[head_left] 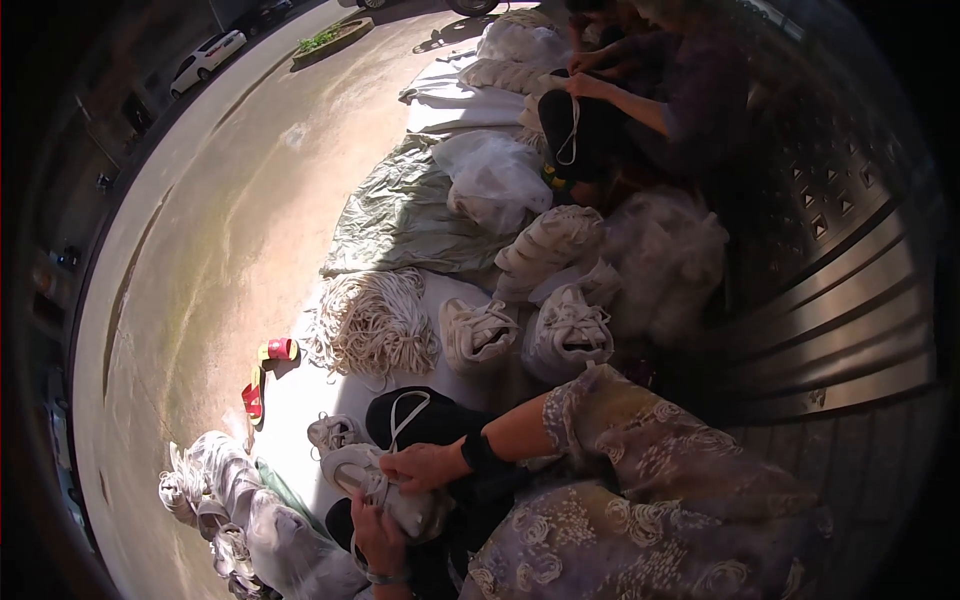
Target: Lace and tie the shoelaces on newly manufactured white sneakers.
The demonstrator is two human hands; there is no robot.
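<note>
A white lace-up shoe (416, 512) rests on my dark-clad lap, its toe partly covered by my hands. My left hand (380, 540), with a band at the wrist, closes on the shoe by its lacing. Over the shoe's opening, my right hand (428, 466) has its thumb and fingers pinched on a white shoelace (402, 412), which arcs up in a loop onto the dark cloth. A dark watch (484, 455) is on that wrist. Just beyond the held shoe stands another white shoe (334, 433). My fingertips are too small to make out exactly.
A heap of white laces (372, 322) lies ahead beside white shoes (478, 335). Bagged shoes (290, 545) are at the lower left, red sandals (254, 402) near the sheet's edge. At the far right a person (690, 90) handles a lace. A ribbed metal shutter (830, 330) borders the right side.
</note>
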